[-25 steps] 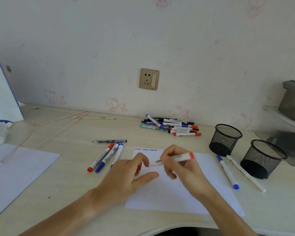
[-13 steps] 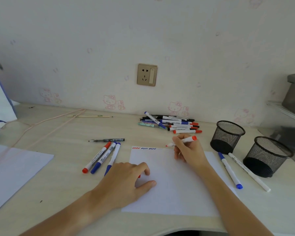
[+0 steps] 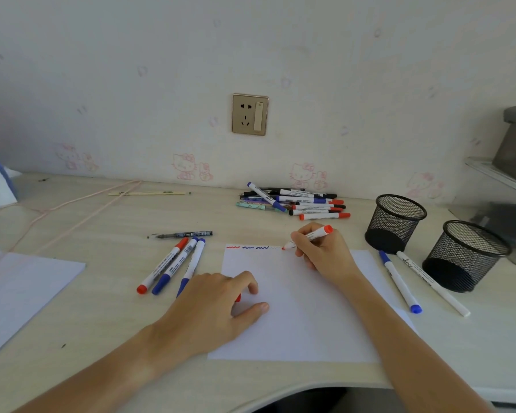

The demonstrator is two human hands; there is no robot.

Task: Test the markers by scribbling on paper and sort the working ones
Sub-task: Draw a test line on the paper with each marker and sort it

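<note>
The right hand [image 3: 325,251] grasps the red marker [image 3: 309,236] mid-barrel, tip on the paper's [image 3: 295,323] far edge beside four scribbles [image 3: 252,247]. The left hand [image 3: 218,305] curls its fingers around a red cap, pinning the paper. The marker is judged light, rigid and smooth; hold near the tip. Left of the paper: three markers [image 3: 173,265]. Right: two markers [image 3: 399,281], two mesh cups [image 3: 395,223].
</note>
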